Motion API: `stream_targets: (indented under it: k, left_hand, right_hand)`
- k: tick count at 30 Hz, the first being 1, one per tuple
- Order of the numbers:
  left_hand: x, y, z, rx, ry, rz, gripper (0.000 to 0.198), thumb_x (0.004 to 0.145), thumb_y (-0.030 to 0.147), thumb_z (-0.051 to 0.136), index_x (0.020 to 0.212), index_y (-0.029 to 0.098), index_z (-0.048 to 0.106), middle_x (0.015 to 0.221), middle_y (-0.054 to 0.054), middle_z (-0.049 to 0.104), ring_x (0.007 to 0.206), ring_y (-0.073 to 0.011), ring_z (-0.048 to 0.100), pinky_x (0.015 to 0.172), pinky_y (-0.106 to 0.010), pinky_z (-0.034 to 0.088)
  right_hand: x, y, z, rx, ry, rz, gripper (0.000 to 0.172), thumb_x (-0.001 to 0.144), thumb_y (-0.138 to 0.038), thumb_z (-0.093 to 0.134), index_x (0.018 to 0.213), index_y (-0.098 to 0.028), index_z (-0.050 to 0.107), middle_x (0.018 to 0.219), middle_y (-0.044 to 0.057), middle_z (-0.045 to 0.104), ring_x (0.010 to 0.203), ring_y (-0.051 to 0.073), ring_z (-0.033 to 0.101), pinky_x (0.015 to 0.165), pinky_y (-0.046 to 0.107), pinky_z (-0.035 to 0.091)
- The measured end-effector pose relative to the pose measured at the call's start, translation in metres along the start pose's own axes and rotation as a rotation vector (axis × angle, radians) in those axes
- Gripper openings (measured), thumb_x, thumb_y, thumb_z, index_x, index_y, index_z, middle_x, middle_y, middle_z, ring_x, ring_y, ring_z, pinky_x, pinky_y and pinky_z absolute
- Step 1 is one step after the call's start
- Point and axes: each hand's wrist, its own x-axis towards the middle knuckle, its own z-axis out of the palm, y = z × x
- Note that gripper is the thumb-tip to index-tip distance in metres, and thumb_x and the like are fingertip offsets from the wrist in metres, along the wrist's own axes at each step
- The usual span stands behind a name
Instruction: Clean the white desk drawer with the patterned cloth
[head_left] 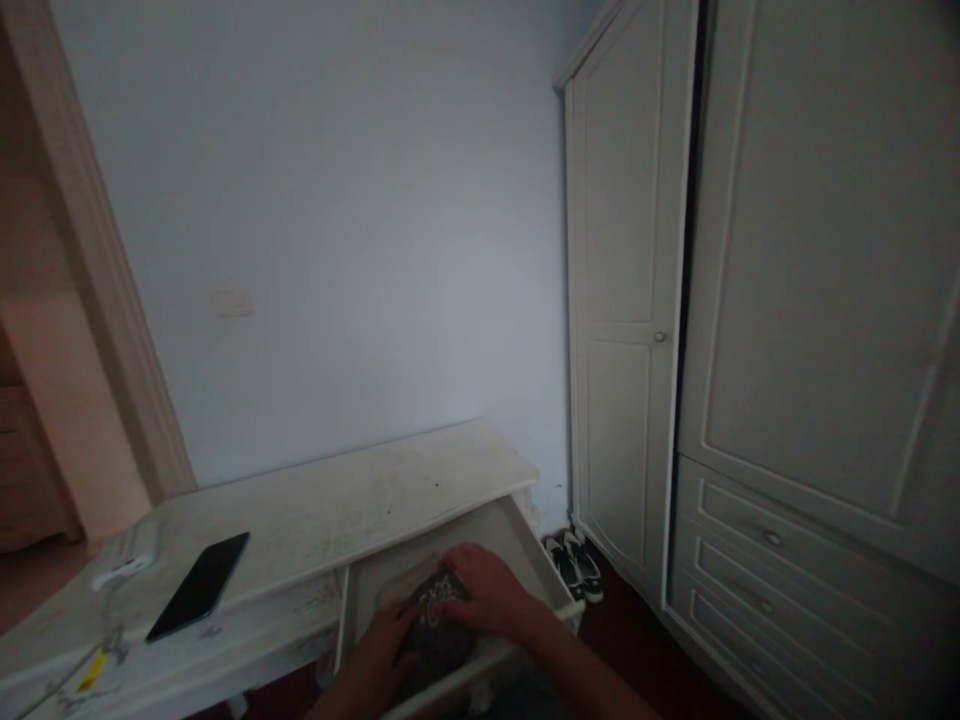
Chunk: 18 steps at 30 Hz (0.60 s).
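A dark bundle (439,640), probably folded cloth, with a pale pattern on top, lies in or just above the pulled-out drawer (517,535) of a white table. My right hand (484,590) grips its far right side, fingers curled over the far edge and thumb across the top. On the near left side, my left hand (386,650) presses against it, its fingers partly hidden. Something paler (401,585) shows behind the bundle inside the drawer.
On the white table (337,510) lie a dark tablet or phone (201,585), a white power strip (127,555) and a cable with a yellow tag (91,668). Black-and-white shoes (574,565) stand between drawer and wardrobe (622,300). A wall is behind.
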Motion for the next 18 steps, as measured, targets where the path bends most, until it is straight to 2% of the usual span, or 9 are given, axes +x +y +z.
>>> stream_targets:
  k: [3, 4, 6, 9, 11, 14, 18]
  left_hand:
    - [-0.014, -0.001, 0.007, -0.055, 0.084, 0.007, 0.052, 0.092, 0.037, 0.054, 0.142, 0.027, 0.067, 0.153, -0.009, 0.064, 0.144, -0.0288, 0.056, 0.125, -0.041, 0.04]
    - [-0.02, 0.002, 0.009, -0.057, 0.102, -0.007, 0.047, 0.094, 0.04, 0.053, 0.136, 0.029, 0.07, 0.148, -0.008, 0.068, 0.139, -0.0297, 0.06, 0.122, -0.042, 0.043]
    - [-0.033, 0.012, 0.01, -0.031, 0.101, -0.043, 0.041, 0.095, 0.046, 0.052, 0.126, 0.032, 0.075, 0.137, -0.008, 0.075, 0.131, -0.0314, 0.066, 0.117, -0.043, 0.048]
    - [-0.046, 0.031, 0.004, 0.019, 0.076, -0.068, 0.042, 0.1, 0.046, 0.041, 0.115, 0.031, 0.077, 0.124, -0.008, 0.08, 0.119, -0.0297, 0.072, 0.109, -0.041, 0.051]
    - [-0.05, 0.041, -0.001, 0.029, 0.077, -0.074, 0.049, 0.103, 0.044, 0.033, 0.114, 0.027, 0.077, 0.121, -0.009, 0.081, 0.115, -0.028, 0.074, 0.106, -0.04, 0.052]
    - [-0.049, 0.041, -0.001, 0.03, 0.071, -0.074, 0.052, 0.104, 0.045, 0.031, 0.119, 0.025, 0.076, 0.126, -0.009, 0.08, 0.12, -0.0264, 0.072, 0.109, -0.038, 0.05]
    - [-0.041, 0.021, 0.016, 0.067, 0.085, -0.068, 0.043, 0.103, 0.038, 0.037, 0.122, 0.028, 0.075, 0.135, -0.005, 0.077, 0.127, -0.0245, 0.07, 0.115, -0.036, 0.047]
  right_hand:
    - [0.048, -0.008, 0.017, -0.184, -0.407, -0.084, 0.067, 0.077, -0.063, 0.082, 0.13, -0.024, 0.069, 0.126, 0.014, 0.073, 0.113, 0.036, 0.07, 0.092, 0.043, 0.057]
    - [0.061, -0.01, 0.027, -0.245, -0.5, -0.107, 0.07, 0.074, -0.062, 0.085, 0.132, -0.026, 0.068, 0.125, 0.014, 0.073, 0.114, 0.037, 0.07, 0.09, 0.044, 0.058]
    - [0.077, -0.013, 0.048, -0.35, -0.584, -0.128, 0.077, 0.07, -0.058, 0.089, 0.137, -0.029, 0.065, 0.127, 0.016, 0.072, 0.116, 0.04, 0.07, 0.087, 0.046, 0.06]
    - [0.082, -0.01, 0.067, -0.444, -0.533, -0.136, 0.081, 0.069, -0.052, 0.09, 0.141, -0.031, 0.061, 0.133, 0.018, 0.069, 0.117, 0.042, 0.07, 0.083, 0.049, 0.061]
    - [0.078, 0.0, 0.065, -0.441, -0.478, -0.148, 0.077, 0.071, -0.048, 0.09, 0.14, -0.032, 0.062, 0.132, 0.018, 0.071, 0.117, 0.042, 0.07, 0.084, 0.051, 0.061]
    - [0.07, 0.028, 0.039, -0.404, -0.363, -0.035, 0.068, 0.071, -0.043, 0.09, 0.134, -0.03, 0.067, 0.126, 0.016, 0.074, 0.117, 0.04, 0.07, 0.089, 0.052, 0.06]
    - [0.059, 0.072, -0.004, -0.449, -0.214, 0.198, 0.051, 0.082, -0.03, 0.078, 0.13, -0.014, 0.069, 0.126, 0.025, 0.072, 0.117, 0.04, 0.071, 0.092, 0.05, 0.059]
